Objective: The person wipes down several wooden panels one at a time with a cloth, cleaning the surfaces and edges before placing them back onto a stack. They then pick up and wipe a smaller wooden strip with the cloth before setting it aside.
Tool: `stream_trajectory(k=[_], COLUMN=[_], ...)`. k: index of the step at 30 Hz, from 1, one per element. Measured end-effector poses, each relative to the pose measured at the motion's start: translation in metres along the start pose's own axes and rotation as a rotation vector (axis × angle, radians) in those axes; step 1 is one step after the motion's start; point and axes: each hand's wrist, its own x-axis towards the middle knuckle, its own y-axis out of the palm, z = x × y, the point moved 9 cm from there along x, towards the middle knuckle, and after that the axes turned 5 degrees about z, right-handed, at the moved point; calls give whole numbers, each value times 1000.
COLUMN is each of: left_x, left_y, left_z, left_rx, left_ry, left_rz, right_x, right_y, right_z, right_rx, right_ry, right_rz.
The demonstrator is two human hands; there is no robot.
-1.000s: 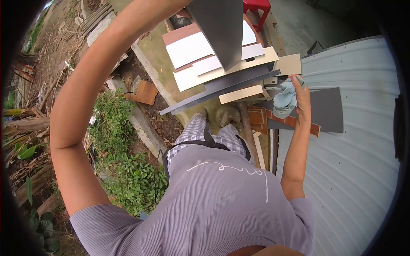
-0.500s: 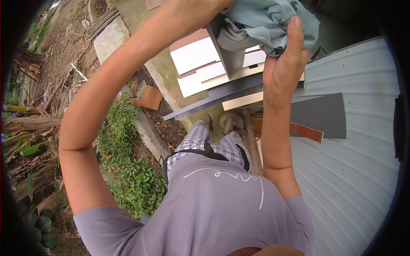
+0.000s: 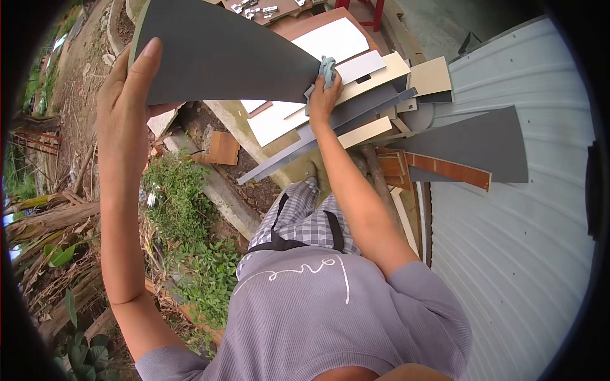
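Observation:
A dark grey board (image 3: pixel 216 57) is held up at the upper left, its broad face turned toward me. My left hand (image 3: pixel 130 82) grips its left end, thumb on the face and fingers behind the edge. At the opposite, narrower-looking end, my right hand (image 3: pixel 325 95) is closed around a bunched light blue cloth (image 3: pixel 327 71) against the board. Below and beyond that end lie stacked white panels (image 3: pixel 333 46) and cream strips (image 3: pixel 375 79), partly hidden by the board.
Another grey board (image 3: pixel 473 146) leans on the corrugated metal sheet (image 3: pixel 508 254) at the right, with a brown wooden strip (image 3: pixel 445 170) across it. Metal fittings (image 3: pixel 254 11) lie on a brown surface at the top. Green plants (image 3: pixel 203 267) and a concrete edge (image 3: pixel 222 197) are to the left.
The board has swung from nearly edge-on to face me. My left hand has moved left and down to its end; my right hand, with the cloth, has shifted left and lower.

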Motion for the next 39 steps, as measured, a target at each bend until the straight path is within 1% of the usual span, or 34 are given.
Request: stream_trajectory(k=[1,3,5,6,7,8,9,11,12,14,15,16,18,19,20,21,23,24,26,27,28,30,32,34,36,38,39], left_x=[-2,-10,-14,-17,-20,-20,-21,-23,-25,-28,-31,-35,-46,-52,-57,-62,-72,-76,-82,-85,-87,-90,-91,-93,-93,-96,-98], left_y=[-1,-2,-1,-3,-8,-9,-6,-6,-7,-12,-14,-16,-23,-25,-27,-30,-31,-32,-35,-34,-34,-36,-33,-35,-33,-32,-31], left_z=[2,4,8,11,9,9,9,7,7,8,12,15,21,27,32,30,34,37,41,42,43,46,44,43,45,45,45], left_rx=[-8,-26,-46,14,78,75,37,-12,-1,8,7,8,33,9,-16,-6,-24,-39,-54,-60,-65,-70,-97,-112,-106,-121,-133], left_ry=[-3,-17,-28,-23,-21,-22,-28,-29,-24,-18,-9,0,-18,-43,-68,-34,-37,-41,-33,-32,-31,-35,-19,-12,-39,-33,-28], left_rz=[-21,-18,-23,-68,-111,-114,-83,-56,-68,-82,-83,-84,-121,-120,-120,-136,-143,-143,-133,-123,-114,-107,-90,-107,-57,-69,-79], right_x=[9,18,18,16,7,2,-1,-46,-50,-59,-60,-61,-56,-54,-53,-49,-43,-42,-43,-46,-47,-53,-51,-40,-32,-20,-20], right_y=[-1,-5,-8,-10,-3,5,-3,-10,-20,-6,-23,-30,-35,-42,-47,-53,-64,-68,-71,-72,-74,-68,-56,-41,-18,-2,5], right_z=[-39,-107,-165,-197,-230,-243,-232,-224,-216,-185,-146,-139,-115,-92,-79,-68,-38,-24,8,34,56,91,96,98,71,52,52], right_rx=[-79,-226,-231,-228,-141,-58,-64,235,230,754,784,779,822,823,819,772,687,682,562,414,405,216,201,181,176,317,339], right_ry=[91,416,595,593,599,595,589,1075,1066,986,953,951,811,758,753,695,595,591,524,455,451,319,331,249,267,254,259], right_rz=[-49,20,80,81,184,283,283,394,390,634,551,550,683,691,695,710,735,742,859,944,955,1077,1112,1047,1025,869,842])
